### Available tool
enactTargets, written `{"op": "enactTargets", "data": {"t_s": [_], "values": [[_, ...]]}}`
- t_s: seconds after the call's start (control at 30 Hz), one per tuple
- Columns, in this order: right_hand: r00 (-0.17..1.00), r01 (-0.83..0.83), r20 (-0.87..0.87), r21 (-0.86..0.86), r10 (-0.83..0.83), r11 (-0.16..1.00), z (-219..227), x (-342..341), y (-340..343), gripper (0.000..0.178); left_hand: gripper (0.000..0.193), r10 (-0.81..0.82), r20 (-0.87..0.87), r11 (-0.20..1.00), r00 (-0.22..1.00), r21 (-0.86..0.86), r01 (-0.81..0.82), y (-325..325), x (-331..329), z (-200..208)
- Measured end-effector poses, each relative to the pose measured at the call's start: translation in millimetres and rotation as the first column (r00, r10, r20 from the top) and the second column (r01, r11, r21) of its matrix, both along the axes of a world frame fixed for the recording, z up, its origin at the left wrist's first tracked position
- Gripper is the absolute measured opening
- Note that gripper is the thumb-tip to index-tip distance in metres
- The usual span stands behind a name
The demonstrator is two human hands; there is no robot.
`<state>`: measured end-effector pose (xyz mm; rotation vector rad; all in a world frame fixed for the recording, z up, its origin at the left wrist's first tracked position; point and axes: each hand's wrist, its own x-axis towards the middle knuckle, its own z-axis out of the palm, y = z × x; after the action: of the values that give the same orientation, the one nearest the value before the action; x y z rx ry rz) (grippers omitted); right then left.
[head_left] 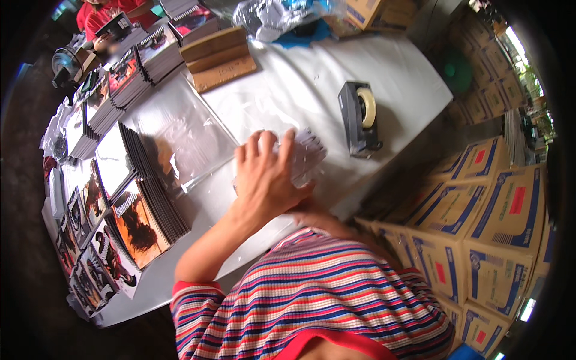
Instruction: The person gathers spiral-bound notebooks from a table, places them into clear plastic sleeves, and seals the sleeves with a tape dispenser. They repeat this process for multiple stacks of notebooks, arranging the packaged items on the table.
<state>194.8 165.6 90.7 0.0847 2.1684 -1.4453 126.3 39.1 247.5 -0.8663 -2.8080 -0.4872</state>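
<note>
Near the middle of the white table, my left hand [264, 174] lies palm down with fingers spread. It rests over the edge of a small spiral-bound notebook [307, 157], which looks covered in shiny clear plastic. Close to my body, my right hand [307, 207] sits low beside the notebook; its fingers are mostly hidden behind the left hand, so its grip does not show. Just left of my left hand lies a pile of clear plastic sleeves [201, 135]. Beyond the notebook to the right stands a black tape dispenser [352, 129] with a roll of yellowish tape.
Stacks of spiral notebooks [141, 222] line the left side. A brown cardboard holder [222, 72] stands at the back, near crumpled clear plastic [270, 18]. Cardboard cartons [498, 210] are piled right of the table [408, 78]. A person in red [96, 24] is at the far left.
</note>
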Motion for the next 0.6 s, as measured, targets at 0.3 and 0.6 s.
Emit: {"op": "enactTargets", "data": {"t_s": [0.3,0.6], "values": [[0.837,0.252,0.361,-0.921,0.411,0.296,-37,-7,-19,0.092,0.109,-0.068,0.291,0.944,0.954,0.327,-0.033,-1,-22,23],[0.845,-0.361,-0.535,-0.536,0.024,0.763,-22,-73,51,0.076,0.095,0.268,0.178,0.916,0.947,0.259,-0.308,-74,64,-85]]}}
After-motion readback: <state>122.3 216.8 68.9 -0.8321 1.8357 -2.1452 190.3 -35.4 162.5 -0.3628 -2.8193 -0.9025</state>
